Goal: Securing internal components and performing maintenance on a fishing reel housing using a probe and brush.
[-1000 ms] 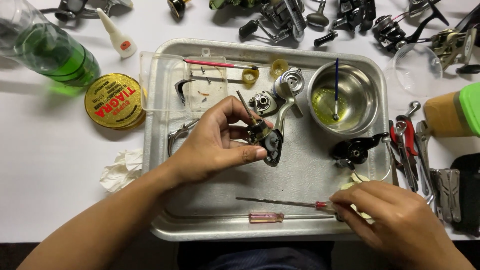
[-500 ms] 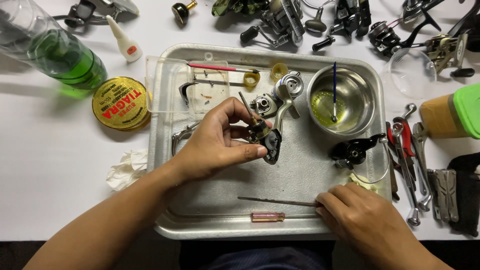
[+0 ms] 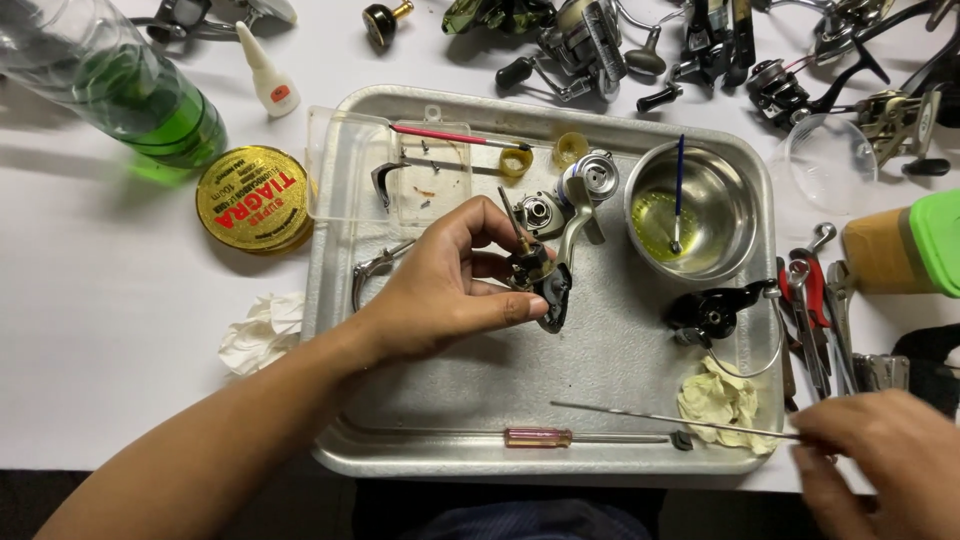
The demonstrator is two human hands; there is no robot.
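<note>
Left hand [image 3: 440, 290] pinches the reel body [image 3: 545, 275] over the tray [image 3: 600, 350]; right hand [image 3: 880, 460], at the tray's corner, nips a thin rod [image 3: 670, 422]. Keep the reel steady, guide the tip slowly.

White table [image 3: 120, 400] bears metal tray [image 3: 500, 465], green bottle [image 3: 150, 100], round tin [image 3: 252, 198].

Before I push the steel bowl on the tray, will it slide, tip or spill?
The bowl probably slides easily: smooth metal on a smooth metal tray. It holds yellowish liquid that may slosh. The brush leaning inside could shift or fall out.
</note>
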